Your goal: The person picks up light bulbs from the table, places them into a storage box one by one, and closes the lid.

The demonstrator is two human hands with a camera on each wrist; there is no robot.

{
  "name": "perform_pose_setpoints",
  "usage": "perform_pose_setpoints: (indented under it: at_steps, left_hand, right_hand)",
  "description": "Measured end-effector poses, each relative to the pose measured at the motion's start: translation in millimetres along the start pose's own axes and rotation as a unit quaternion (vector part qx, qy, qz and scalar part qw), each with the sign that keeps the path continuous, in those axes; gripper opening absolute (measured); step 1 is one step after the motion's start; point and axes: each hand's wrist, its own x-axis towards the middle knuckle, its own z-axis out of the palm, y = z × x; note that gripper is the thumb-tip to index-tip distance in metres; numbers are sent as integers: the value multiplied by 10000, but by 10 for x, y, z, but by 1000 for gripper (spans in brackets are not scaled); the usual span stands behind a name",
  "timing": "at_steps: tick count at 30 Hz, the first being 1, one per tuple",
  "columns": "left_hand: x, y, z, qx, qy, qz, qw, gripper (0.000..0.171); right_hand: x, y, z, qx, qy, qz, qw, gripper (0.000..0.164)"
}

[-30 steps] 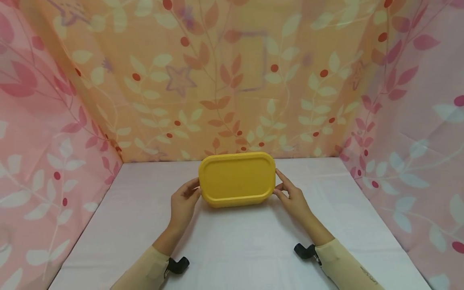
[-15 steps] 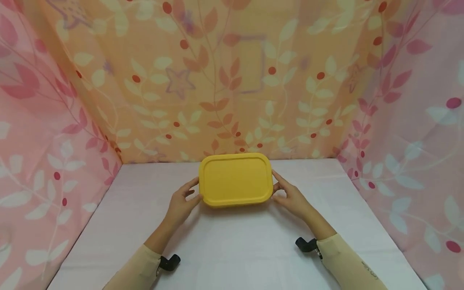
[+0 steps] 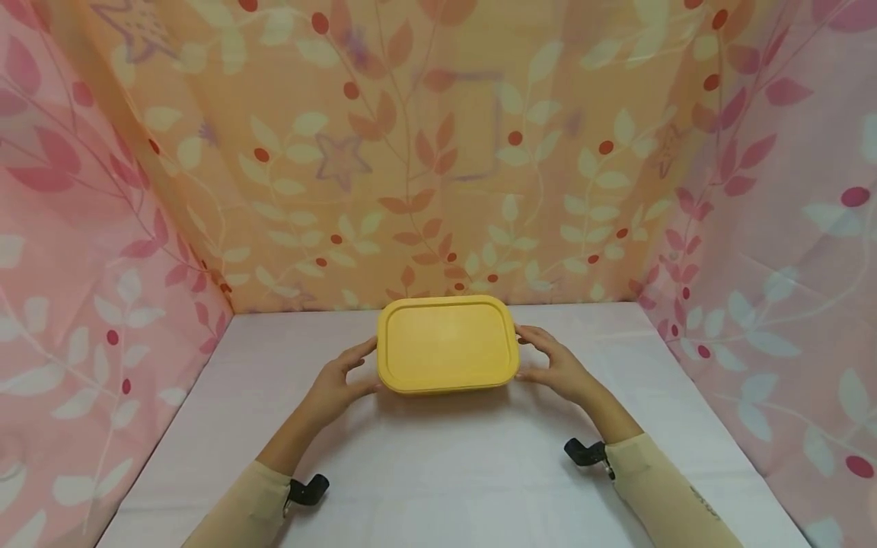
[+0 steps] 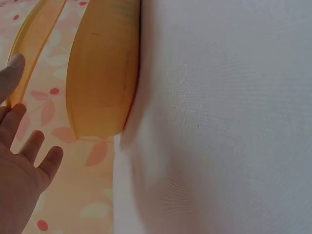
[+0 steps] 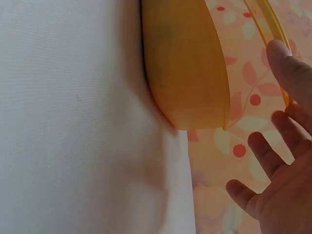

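Note:
A yellow rectangular lid (image 3: 448, 342) with rounded corners faces the head camera at the middle of the table. My left hand (image 3: 332, 392) pinches its left edge between thumb and forefinger, the other fingers spread loosely. At the opposite edge my right hand (image 3: 563, 374) does likewise. Both wrist views show the lid apart from a yellow plastic box (image 4: 102, 73), with a gap between them. The box stands on the table; from the head it is almost wholly hidden behind the lid. Its inside does not show.
A white cloth covers the table (image 3: 438, 472). Close behind the box rises an orange leaf-patterned curtain (image 3: 308, 205), with pink curtains (image 3: 75, 320) along both sides. Small black cameras (image 3: 310, 491) sit on both sleeved wrists.
The lid's tilt has shifted, and the box's front, visible below it earlier, is now mostly covered. My forearms have swung slightly outward, while both hands keep the lid's ends.

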Motion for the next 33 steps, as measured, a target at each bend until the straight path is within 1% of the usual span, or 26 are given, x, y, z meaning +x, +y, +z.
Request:
perform_pose_setpoints:
  at_steps: [3,5,8,11,14,17,22,26,28,33]
  left_hand:
    - [27,13,5,-112,40,16,9999,84]
    - [41,6,16,-258,60,-6,9996,84]
    - [46,-21,40,-539,61,-55,9985,82]
    - [42,-58,58,-715,20,-70,9974,83]
    - [53,-84,61,-644,-59,-36,9979,84]
    - [87,-102,56,-444,-101,-28,9990,85]
    - [140,-119,45,-218,-41,-75,9997,84]
    - [163,-149,45,-187,-14,-84,9998,84]
    - [170,-170,48,-175,-38,-154,9997,84]
    - [210,-212,57,-112,-150,-384,9991,86]
  right_hand:
    - [29,14,-30,-82,-27,-117,9999,89]
    - [41,19,-40,-61,-59,-88,9999,89]
    - [37,17,-41,100,-105,132,9998,88]
    - [23,18,-34,246,-113,323,9991,87]
    - [24,21,-36,285,-112,408,9987,86]
    - [38,36,-42,250,-150,410,9987,87]
    - [92,84,-41,214,-245,366,9988,86]
    - [129,127,-29,307,-359,540,9974,86]
    - [145,153,-25,345,-423,612,9966,86]
    - [202,216,-27,350,-490,535,9967,86]
